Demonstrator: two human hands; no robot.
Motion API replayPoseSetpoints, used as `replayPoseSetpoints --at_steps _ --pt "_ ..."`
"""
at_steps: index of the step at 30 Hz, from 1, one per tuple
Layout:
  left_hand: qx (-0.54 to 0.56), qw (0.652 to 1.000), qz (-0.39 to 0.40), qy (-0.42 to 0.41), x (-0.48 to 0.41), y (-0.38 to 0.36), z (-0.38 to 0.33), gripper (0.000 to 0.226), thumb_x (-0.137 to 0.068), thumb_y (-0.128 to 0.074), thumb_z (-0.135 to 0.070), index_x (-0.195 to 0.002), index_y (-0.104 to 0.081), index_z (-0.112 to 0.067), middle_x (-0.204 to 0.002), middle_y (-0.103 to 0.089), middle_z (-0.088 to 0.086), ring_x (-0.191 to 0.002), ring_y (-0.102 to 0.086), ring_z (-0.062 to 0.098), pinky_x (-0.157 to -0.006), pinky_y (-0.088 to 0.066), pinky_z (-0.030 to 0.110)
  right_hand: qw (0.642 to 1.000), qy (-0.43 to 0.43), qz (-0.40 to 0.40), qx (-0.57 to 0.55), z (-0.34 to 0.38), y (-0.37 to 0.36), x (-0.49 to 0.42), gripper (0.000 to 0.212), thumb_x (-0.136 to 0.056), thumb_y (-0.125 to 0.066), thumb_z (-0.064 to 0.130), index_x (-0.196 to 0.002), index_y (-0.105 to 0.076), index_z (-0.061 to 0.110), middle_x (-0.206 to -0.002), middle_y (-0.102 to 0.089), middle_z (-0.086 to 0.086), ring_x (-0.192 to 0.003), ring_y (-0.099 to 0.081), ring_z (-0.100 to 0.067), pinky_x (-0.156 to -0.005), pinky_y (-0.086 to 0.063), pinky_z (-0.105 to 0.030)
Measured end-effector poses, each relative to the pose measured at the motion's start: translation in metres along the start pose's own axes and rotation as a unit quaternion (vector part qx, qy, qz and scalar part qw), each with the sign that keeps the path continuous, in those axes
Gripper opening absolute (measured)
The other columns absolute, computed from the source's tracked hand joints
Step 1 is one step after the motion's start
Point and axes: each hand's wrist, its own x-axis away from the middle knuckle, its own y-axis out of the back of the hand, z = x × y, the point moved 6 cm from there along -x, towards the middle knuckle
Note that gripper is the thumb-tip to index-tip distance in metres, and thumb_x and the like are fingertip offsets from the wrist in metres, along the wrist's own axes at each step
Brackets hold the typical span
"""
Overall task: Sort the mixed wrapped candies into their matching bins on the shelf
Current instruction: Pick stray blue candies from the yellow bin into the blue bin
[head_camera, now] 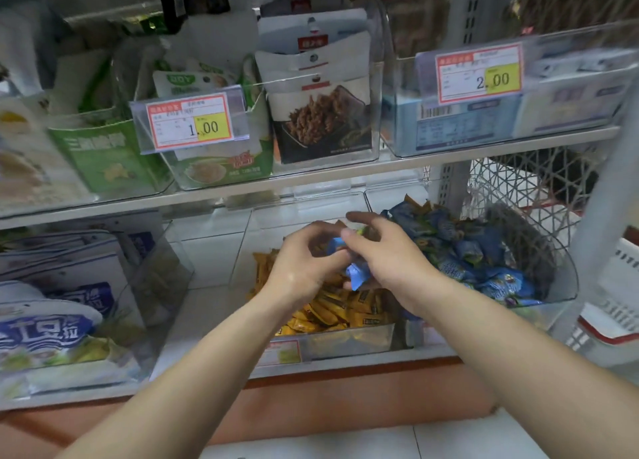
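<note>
Reaches with both hands to the lower shelf at the centre of the frame. Curls the left hand (304, 261) inward and pinches the blue candies (358, 275) at its fingertips. Grips the same blue candies from the right with the right hand (383, 258), thumb bent in, forefinger lifted above the rest. Holds them between the two palms, just above the yellow candies (332, 311) heaped in the middle bin (349, 341) at lower centre. Faces, right of centre, a second clear bin (567, 278) filled with a blue pile (484, 258) of matching wrappers, just beside the right wrist. Looks at bags (45, 327) with blue print at the lower left. Sees, on the upper shelf (311, 178), a price tag (188, 121) reading 1.00 at upper left of centre, snack packets (321, 119) with a dark picture at upper centre, and a second tag (479, 73) reading 2.00 at upper right.
</note>
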Motion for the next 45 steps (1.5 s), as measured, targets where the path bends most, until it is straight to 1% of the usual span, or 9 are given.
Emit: replayPoseSetpoints --at_steps 4,7,12,16,21,29,36,40,45 --pt "-0.017 1.0 0.023 -0.008 0.002 -0.014 -0.01 0.031 -0.076 -0.073 -0.041 -0.105 -0.073 -0.03 -0.096 -0.075 -0.008 -0.094 -0.071 0.01 -0.088 -0.057 0.041 1.0 0.007 -0.02 0.011 0.002 0.019 0.007 0.012 -0.096 -0.065 0.025 -0.107 -0.07 0.026 -0.097 -0.073 -0.002 -0.077 -0.073 -0.01 -0.057 -0.057 -0.026" --pt "-0.179 0.983 0.019 -0.033 0.001 -0.008 -0.004 0.05 -0.08 -0.061 -0.056 -0.124 -0.065 -0.033 -0.113 -0.07 -0.017 -0.105 -0.063 0.0 -0.093 -0.053 0.031 0.957 0.127 -0.113 0.236 0.017 0.052 0.001 0.01 -0.093 -0.066 0.022 -0.098 -0.07 0.03 -0.093 -0.069 0.009 -0.078 -0.066 -0.002 -0.066 -0.048 -0.015" --pt "-0.391 0.912 0.122 -0.029 -0.001 -0.012 0.029 0.055 -0.089 -0.054 -0.061 -0.138 -0.052 -0.036 -0.144 -0.052 -0.012 -0.131 -0.047 0.012 -0.103 -0.041 0.028 0.845 0.166 -0.113 0.495 0.003 0.093 -0.013 0.025 -0.101 -0.051 0.017 -0.123 -0.061 0.01 -0.131 -0.051 -0.011 -0.114 -0.054 -0.031 -0.093 -0.043 -0.033" --pt "-0.456 0.859 0.228 -0.048 -0.004 -0.033 0.05 0.074 -0.083 -0.047 -0.077 -0.148 -0.035 -0.042 -0.16 -0.027 -0.009 -0.147 -0.021 0.017 -0.118 -0.022 0.046 0.756 0.047 -0.128 0.64 0.001 0.104 -0.026 0.047 -0.102 -0.028 0.05 -0.138 -0.052 0.031 -0.15 -0.041 -0.004 -0.137 -0.033 -0.036 -0.111 -0.033 -0.049" --pt "-0.496 0.828 0.248 -0.081 -0.016 -0.035 0.066 0.087 -0.074 -0.049 -0.085 -0.149 -0.027 -0.046 -0.159 -0.027 -0.011 -0.143 -0.03 0.021 -0.113 -0.031 0.046 0.801 0.129 -0.068 0.581 0.022 0.056 -0.026 0.053 -0.09 -0.045 0.061 -0.125 -0.058 0.024 -0.129 -0.057 -0.004 -0.124 -0.049 -0.032 -0.097 -0.045 -0.042" --pt "-0.558 0.818 0.119 -0.066 -0.048 0.01 0.078 0.039 -0.089 -0.047 -0.06 -0.116 -0.064 -0.038 -0.116 -0.066 -0.009 -0.105 -0.062 0.021 -0.09 -0.045 0.042 0.803 0.087 0.047 0.588 -0.02 0.037 -0.03 0.07 -0.091 -0.055 0.04 -0.154 -0.025 0.029 -0.163 -0.02 0.004 -0.147 -0.024 -0.028 -0.113 -0.034 -0.041" --pt "-0.605 0.796 -0.019 -0.012 -0.057 0.038 0.071 0.044 -0.095 -0.037 -0.058 -0.112 -0.066 -0.03 -0.106 -0.066 0.0 -0.105 -0.059 0.028 -0.084 -0.041 0.04 0.814 0.081 0.091 0.568 -0.022 0.049 -0.034 0.083 -0.084 -0.056 0.05 -0.156 -0.017 0.038 -0.165 -0.011 0.012 -0.15 -0.018 -0.025 -0.115 -0.032 -0.045" --pt "-0.393 0.897 0.191 -0.067 -0.041 -0.036 0.06 0.057 -0.082 -0.053 -0.068 -0.13 -0.054 -0.038 -0.135 -0.055 -0.006 -0.12 -0.05 0.018 -0.095 -0.046 0.036 0.815 0.09 0.079 0.567 -0.024 0.049 -0.037 0.082 -0.086 -0.058 0.047 -0.156 -0.018 0.035 -0.165 -0.012 0.01 -0.15 -0.019 -0.025 -0.116 -0.031 -0.045" --pt "-0.488 0.85 0.18 -0.083 -0.046 -0.041 0.076 0.051 -0.083 -0.062 -0.062 -0.127 -0.058 -0.037 -0.143 -0.044 -0.006 -0.128 -0.042 0.023 -0.092 -0.043 0.039 0.816 0.089 0.085 0.565 -0.026 0.049 -0.036 0.082 -0.087 -0.056 0.045 -0.157 -0.015 0.034 -0.166 -0.009 0.01 -0.15 -0.019 -0.026 -0.117 -0.03 -0.044"
